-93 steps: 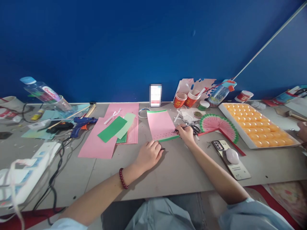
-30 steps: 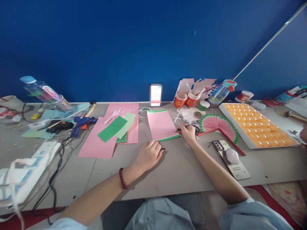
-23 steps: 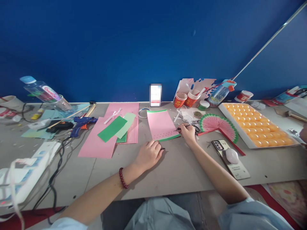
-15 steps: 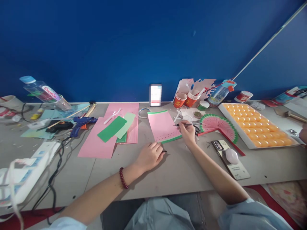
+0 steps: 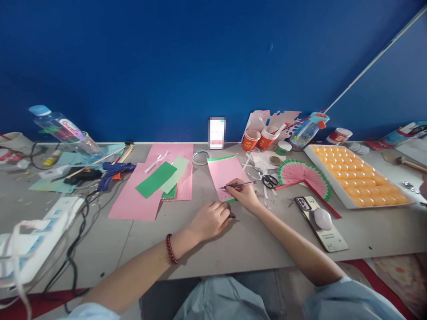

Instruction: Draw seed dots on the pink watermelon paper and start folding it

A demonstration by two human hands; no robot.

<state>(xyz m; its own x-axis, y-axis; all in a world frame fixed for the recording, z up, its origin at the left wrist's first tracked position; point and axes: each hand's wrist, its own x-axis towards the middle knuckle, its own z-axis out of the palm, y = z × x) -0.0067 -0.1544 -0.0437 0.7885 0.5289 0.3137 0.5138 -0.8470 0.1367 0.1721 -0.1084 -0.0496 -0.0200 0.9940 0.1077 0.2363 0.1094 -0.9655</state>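
My right hand (image 5: pixel 243 194) is closed around a pen (image 5: pixel 247 183). The pen's tip points left, over a sheet of pink paper (image 5: pixel 227 171) with green strips along its far and near edges. Dark dots run across the near part of the sheet; my right hand covers some of them. My left hand (image 5: pixel 211 220) rests on the table just in front of the sheet, fingers curled. A slim black piece (image 5: pixel 231 216), like a pen cap, sticks out from its fingers. Right of the sheet lie black-handled scissors (image 5: pixel 269 181) and a watermelon-patterned paper fan (image 5: pixel 302 173).
Pink and green papers (image 5: pixel 133 206) lie to the left, beside a blue glue gun (image 5: pixel 111 174) and a power strip (image 5: pixel 40 240). Paper cups (image 5: pixel 251 140) stand at the back. On the right are a phone (image 5: pixel 330 238) and a tray of orange balls (image 5: pixel 358 178).
My right hand has moved left and nearer with the pen, from the sheet's right edge to over its dotted part. The scissors are now uncovered. My left hand has barely shifted.
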